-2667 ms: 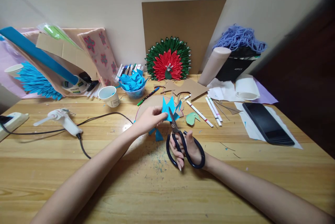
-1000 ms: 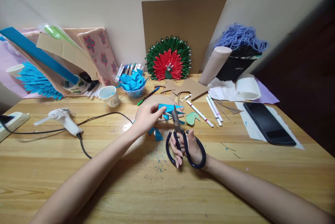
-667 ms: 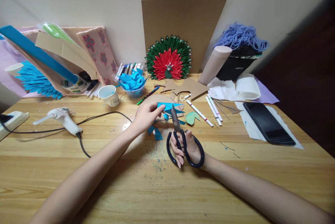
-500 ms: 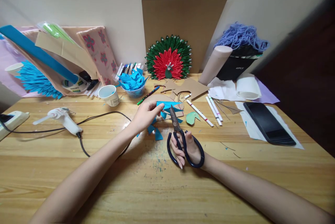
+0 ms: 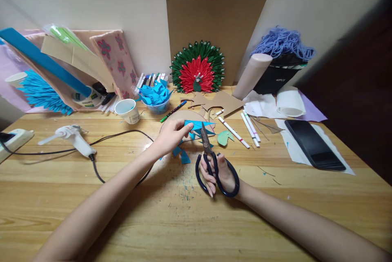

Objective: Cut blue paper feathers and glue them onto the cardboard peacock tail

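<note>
My left hand (image 5: pixel 173 136) pinches a pointed blue paper piece (image 5: pixel 199 125) between thumb and fingers, its tip facing right. My right hand (image 5: pixel 219 174) has its fingers through the dark handles of a pair of scissors (image 5: pixel 209 154). The blades point up and away, with their tips against or just in front of the blue piece; which of the two I cannot tell. Blue paper scraps (image 5: pixel 185 157) lie on the table below my left hand. Right of the blades is a green bird-shaped cutout (image 5: pixel 225 138). A round cardboard piece (image 5: pixel 186 116) is partly hidden behind my left hand.
A bowl of blue paper pieces (image 5: pixel 157 105) and a paper cup (image 5: pixel 128 112) stand behind on the left. A glue gun (image 5: pixel 75 138) trails its cord leftward and toward my left arm. Markers (image 5: pixel 234 132) and a phone (image 5: pixel 315 144) lie right. A red and green peacock (image 5: pixel 197 68) stands behind.
The blue paper piece and my left hand have shifted slightly right and down. The scissor blades have turned a little to the right; my right hand stays nearly in place.
</note>
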The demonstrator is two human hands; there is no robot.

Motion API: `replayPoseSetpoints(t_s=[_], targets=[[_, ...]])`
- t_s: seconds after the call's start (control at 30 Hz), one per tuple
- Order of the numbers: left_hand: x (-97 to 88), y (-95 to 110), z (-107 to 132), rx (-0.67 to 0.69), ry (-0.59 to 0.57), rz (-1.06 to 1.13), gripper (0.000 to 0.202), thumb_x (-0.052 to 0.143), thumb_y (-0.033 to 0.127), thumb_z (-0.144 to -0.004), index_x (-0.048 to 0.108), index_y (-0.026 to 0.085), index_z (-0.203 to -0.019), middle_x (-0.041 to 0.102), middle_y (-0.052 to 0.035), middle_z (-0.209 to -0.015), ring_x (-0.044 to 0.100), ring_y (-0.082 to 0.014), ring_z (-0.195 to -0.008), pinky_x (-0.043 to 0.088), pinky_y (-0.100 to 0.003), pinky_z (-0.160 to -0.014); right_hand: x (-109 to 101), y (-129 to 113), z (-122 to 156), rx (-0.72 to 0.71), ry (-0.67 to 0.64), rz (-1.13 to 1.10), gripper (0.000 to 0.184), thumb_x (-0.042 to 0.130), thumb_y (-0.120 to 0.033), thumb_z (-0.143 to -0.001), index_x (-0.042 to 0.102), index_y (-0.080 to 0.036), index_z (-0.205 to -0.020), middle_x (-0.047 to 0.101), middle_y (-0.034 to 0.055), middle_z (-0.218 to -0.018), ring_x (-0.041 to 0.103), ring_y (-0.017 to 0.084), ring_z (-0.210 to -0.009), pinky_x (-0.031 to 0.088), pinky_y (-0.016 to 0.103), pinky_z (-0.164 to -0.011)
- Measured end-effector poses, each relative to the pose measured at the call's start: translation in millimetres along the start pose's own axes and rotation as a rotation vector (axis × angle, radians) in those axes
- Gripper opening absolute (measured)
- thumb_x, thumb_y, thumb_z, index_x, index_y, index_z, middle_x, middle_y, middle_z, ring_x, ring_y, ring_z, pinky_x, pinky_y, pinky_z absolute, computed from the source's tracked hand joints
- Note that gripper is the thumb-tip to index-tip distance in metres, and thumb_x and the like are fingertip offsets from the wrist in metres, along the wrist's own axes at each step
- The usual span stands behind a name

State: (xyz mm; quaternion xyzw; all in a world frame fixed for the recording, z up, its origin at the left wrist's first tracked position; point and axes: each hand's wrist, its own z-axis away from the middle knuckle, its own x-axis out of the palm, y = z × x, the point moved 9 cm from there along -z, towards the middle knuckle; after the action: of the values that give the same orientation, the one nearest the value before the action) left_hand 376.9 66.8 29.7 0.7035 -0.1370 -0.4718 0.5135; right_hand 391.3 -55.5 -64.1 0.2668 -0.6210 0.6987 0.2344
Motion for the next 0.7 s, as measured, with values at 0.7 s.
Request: replayPoseSetpoints(t_s=[0.7], targets=[[-11.4,19,3,0.082,0.020,-0.131,0.034,0.038,0.041,-0.087,0.038,0.019,-0.061,0.039,0.0019,-0.060,0.039,-0.0127,-0.059,0.029,-0.022,-0.054,11,4,3,0.125,-0.096,0.045,0.073,0.041,-0.089,-0.053,0.044,-0.018,-0.070,0.045,-0.0087,-0.040,0.047,0.009,-0.027,0.047,0.022,-0.031]])
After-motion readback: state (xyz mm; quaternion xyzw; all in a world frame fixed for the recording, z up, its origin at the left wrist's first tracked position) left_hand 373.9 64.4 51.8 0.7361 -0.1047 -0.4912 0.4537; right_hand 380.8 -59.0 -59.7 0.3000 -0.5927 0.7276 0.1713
